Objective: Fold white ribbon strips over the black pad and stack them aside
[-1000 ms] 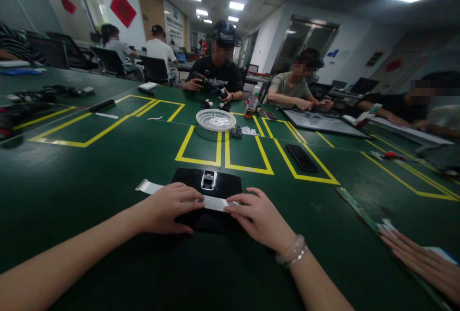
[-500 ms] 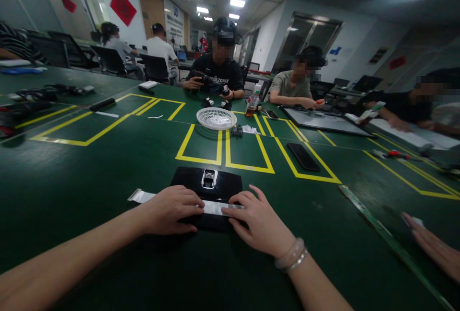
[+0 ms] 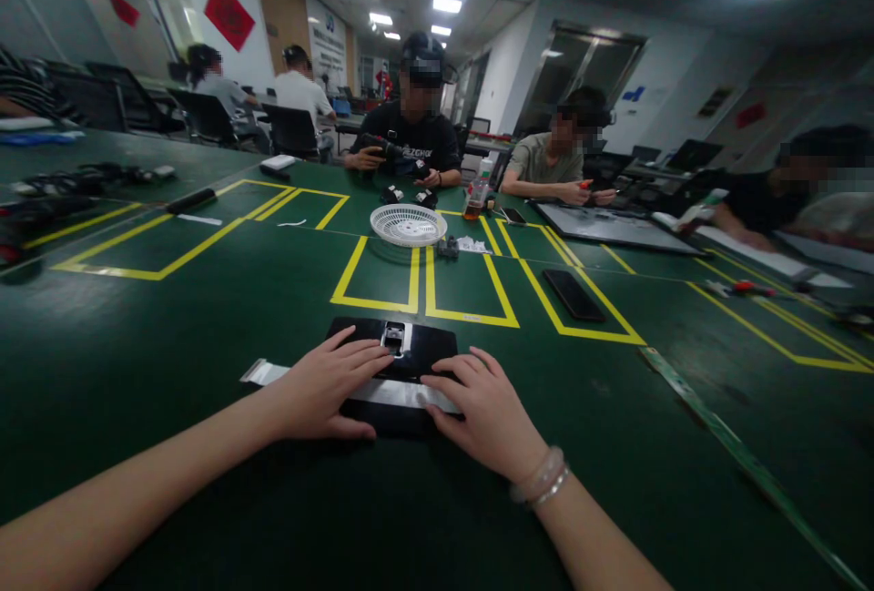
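Observation:
A glossy black plate (image 3: 431, 342) with a silver-rimmed square recess (image 3: 395, 339) lies on the green table in front of me. Across it runs a flat silvery-white ribbon strip (image 3: 402, 393), its left end jutting past the plate. My left hand (image 3: 341, 386) lies over the strip and the plate's left part, fingers stretched toward the recess. On the right side, my right hand (image 3: 482, 404) is open, its fingers spread at the strip's right end and the plate's edge. Both palms hide parts of the strip.
Ahead are a white plastic basket (image 3: 408, 227), a black phone (image 3: 574, 294) and a bottle (image 3: 477, 193). To the right runs a long green narrow board (image 3: 724, 436). Yellow tape marks the table (image 3: 170, 372). Co-workers sit across, one holding a power drill (image 3: 383, 148).
My left hand's fingers have lifted off the strip and stretched forward toward the recess. My right fingers have shifted slightly and spread. A co-worker's hand at the far right has left the view.

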Tool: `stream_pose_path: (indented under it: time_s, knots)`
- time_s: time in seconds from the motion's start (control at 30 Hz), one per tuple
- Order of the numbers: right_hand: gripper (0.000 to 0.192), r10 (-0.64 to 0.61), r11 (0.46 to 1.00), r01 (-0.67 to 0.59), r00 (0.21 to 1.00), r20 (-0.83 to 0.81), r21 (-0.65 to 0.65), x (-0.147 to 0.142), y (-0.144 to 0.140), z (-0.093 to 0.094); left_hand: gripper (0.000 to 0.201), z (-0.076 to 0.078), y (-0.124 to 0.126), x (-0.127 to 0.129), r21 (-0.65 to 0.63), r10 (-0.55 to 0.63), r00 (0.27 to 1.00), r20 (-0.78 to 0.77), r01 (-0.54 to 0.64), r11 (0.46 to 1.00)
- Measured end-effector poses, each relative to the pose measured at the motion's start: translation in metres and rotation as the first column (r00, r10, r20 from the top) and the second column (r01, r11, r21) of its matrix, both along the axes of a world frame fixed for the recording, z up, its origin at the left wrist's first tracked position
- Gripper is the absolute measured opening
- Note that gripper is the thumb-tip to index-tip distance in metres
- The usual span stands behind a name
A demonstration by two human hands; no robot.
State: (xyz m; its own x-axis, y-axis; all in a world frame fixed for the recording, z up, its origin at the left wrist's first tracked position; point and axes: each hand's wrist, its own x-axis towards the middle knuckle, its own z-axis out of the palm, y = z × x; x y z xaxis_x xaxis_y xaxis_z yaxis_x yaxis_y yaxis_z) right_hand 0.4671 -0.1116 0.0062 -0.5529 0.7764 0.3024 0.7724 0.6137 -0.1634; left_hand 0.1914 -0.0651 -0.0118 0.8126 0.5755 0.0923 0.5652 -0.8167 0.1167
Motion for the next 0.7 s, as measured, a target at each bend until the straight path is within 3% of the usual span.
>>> stream_pose_path:
  time_s: [0.17, 0.33, 0.43, 0.57, 0.63, 0.7]
  knots:
    - [0.006, -0.011, 1.000, 0.012, 1.000, -0.018, 0.029, 0.002, 0.001, 0.003, 0.086, 0.000, 0.005, -0.005, 0.027, 0.045, 0.999, 0.003, -0.046, 0.999]
    - [0.005, -0.033, 0.999, 0.033, 0.999, 0.030, -0.022, 0.004, 0.002, 0.001, 0.084, 0.000, 0.026, -0.032, 0.033, 0.205, 0.978, -0.048, -0.203, 0.979]
    - [0.005, -0.054, 0.998, 0.054, 0.998, 0.019, -0.016, 0.006, 0.002, 0.001, 0.085, 0.000, 0.042, -0.056, 0.047, 0.355, 0.932, -0.080, -0.352, 0.935]
    - [0.006, -0.061, 0.998, 0.061, 0.998, 0.000, 0.000, 0.007, 0.002, 0.003, 0.084, -0.006, 0.063, -0.096, 0.057, 0.565, 0.820, -0.097, -0.562, 0.825]
    - [0.006, -0.061, 0.998, 0.061, 0.998, 0.001, -0.001, 0.007, 0.002, 0.004, 0.083, -0.012, 0.071, -0.118, 0.051, 0.617, 0.786, -0.033, -0.615, 0.787]
    - [0.005, -0.062, 0.998, 0.062, 0.998, 0.010, -0.005, 0.007, 0.001, 0.004, 0.083, -0.017, 0.078, -0.139, 0.045, 0.607, 0.792, 0.063, -0.610, 0.791]
